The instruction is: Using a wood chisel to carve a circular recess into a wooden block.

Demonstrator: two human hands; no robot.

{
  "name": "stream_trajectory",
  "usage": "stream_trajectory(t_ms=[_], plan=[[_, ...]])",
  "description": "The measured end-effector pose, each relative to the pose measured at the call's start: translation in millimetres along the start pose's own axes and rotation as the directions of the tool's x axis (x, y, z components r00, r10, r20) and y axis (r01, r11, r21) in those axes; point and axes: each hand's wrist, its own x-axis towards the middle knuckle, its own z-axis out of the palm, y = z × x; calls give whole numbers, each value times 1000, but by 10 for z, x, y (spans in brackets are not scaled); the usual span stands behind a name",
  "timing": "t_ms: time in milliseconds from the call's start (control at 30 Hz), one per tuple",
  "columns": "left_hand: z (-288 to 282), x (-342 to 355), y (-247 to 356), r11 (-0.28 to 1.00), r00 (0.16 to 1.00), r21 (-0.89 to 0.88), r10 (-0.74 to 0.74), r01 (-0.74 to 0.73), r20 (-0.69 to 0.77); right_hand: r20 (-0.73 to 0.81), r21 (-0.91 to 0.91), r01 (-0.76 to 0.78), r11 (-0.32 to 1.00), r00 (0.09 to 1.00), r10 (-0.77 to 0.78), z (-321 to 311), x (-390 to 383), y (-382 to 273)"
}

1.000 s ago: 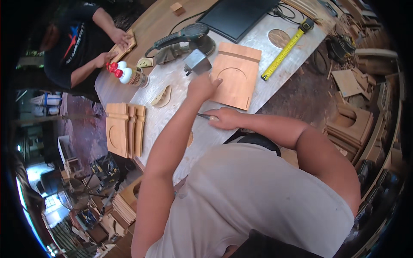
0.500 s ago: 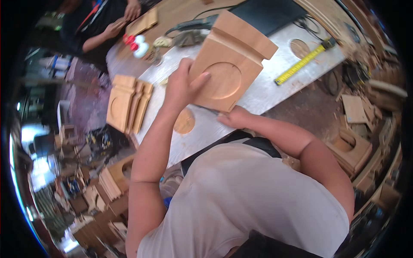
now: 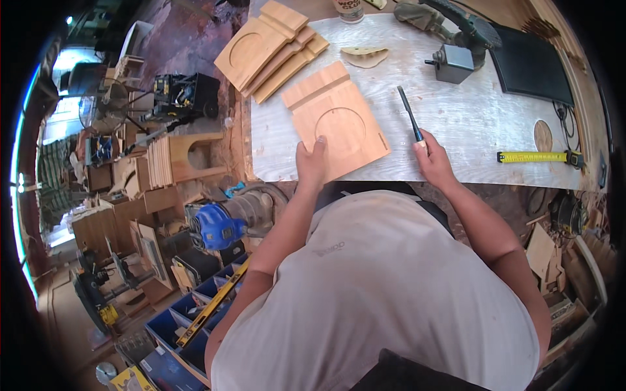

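A light-brown wooden panel (image 3: 358,144), with a shallow round recess and a groove across its far end, lies at a slant by the near edge of the worktable (image 3: 287,153). My left hand (image 3: 311,163) grips its near left edge, thumb on top beside the recess and fingers hidden underneath. To the right, my right hand (image 3: 435,161) is wrapped around the handle of a chisel (image 3: 410,113), its dark blade pointing away from me, apart from the panel. Similar grooved panels (image 3: 257,53) lie overlapped in a stack beyond my left hand.
A grey metal box (image 3: 454,64), a corded power tool (image 3: 475,27) and a black flat panel (image 3: 533,68) occupy the far right. An extended yellow tape measure (image 3: 535,157) lies at right. A glue bottle (image 3: 349,9) stands at the back. Left of me sits a blue-topped vacuum (image 3: 218,226).
The wooden panel has come down from a raised, tilted pose to lie low at the table. My right hand has moved away from it, and the chisel now shows clearly. The view has swung left.
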Motion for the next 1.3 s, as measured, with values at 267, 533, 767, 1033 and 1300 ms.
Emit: stream_trajectory(t_ms=[267,533,767,1033,1300], plan=[[-227,-32,35,824,762,561,-414,80,498,29,218,-58,974,998,53,57,-39,-57],[118,889,768,335,598,529,650,-780,469,-57,335,-104,937,990,130,-115,-9,-149],[638,1352,714,69,404,401,257,-914,878,-165,180,14,984,986,16,160,-66,97],[238,1409,702,91,385,380,381,-921,841,-261,106,56,993,965,-26,184,-84,44],[298,1541,836,248,727,689,120,-681,676,-141,413,-3,911,988,67,-28,56,-1]])
